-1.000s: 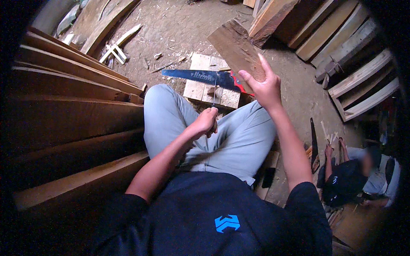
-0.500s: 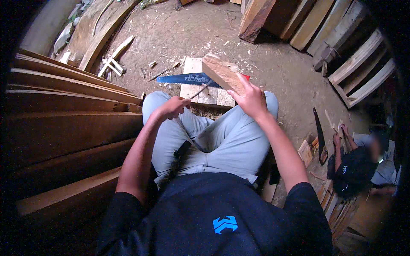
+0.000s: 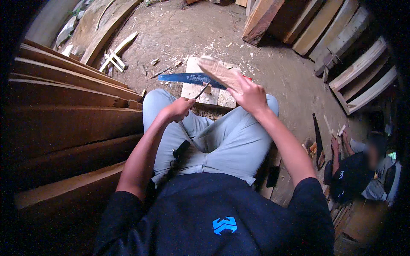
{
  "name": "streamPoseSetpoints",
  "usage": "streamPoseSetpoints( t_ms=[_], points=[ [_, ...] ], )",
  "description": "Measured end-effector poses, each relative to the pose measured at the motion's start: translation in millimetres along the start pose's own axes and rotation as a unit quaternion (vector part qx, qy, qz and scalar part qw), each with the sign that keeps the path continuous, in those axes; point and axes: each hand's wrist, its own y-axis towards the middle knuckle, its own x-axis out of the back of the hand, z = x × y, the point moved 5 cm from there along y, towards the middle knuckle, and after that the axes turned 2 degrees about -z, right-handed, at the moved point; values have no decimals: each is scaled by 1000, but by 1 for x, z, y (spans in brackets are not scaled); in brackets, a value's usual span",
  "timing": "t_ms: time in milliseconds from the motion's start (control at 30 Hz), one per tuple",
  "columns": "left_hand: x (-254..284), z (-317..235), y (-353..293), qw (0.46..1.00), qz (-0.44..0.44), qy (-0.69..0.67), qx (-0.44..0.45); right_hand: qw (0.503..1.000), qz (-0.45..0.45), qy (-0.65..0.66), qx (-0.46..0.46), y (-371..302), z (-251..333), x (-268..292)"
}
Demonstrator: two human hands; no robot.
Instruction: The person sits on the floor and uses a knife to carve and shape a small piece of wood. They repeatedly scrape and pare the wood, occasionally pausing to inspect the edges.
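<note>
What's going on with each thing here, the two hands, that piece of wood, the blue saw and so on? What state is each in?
left hand: closed round a thin dark tool.
thin tool: tip pointing up at the wood.
right hand: gripping the wood piece.
wood piece: held up, tilted.
blue saw: lying flat on the pale block.
pale block: resting on the dirt floor.

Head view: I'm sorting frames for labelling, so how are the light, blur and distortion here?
Head view: soft daylight on the dirt floor, no glare; a dark fisheye rim, and the stacked planks at the left bow and fall into shadow. The wood piece in the right hand is motion-blurred; the left hand with its thin blade and the blue saw are sharper.
</note>
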Motion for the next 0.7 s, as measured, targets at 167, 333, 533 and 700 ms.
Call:
streamPoseSetpoints(
  t_ms=[167,333,533,700],
  points=[
    [-1,3,3,999,-12,-9,-32,995,-55,81,3,2,10,5],
    [-7,15,8,1000,-12,-5,-15,1000,22,10,12,3,1,-16],
    [-14,18,23,999,-12,0,-34,999,37,13,29,-5,-11,-36],
    [-18,27,41,991,-63,51,-108,997,17,67,-30,-8,-7,-30]
  ],
)
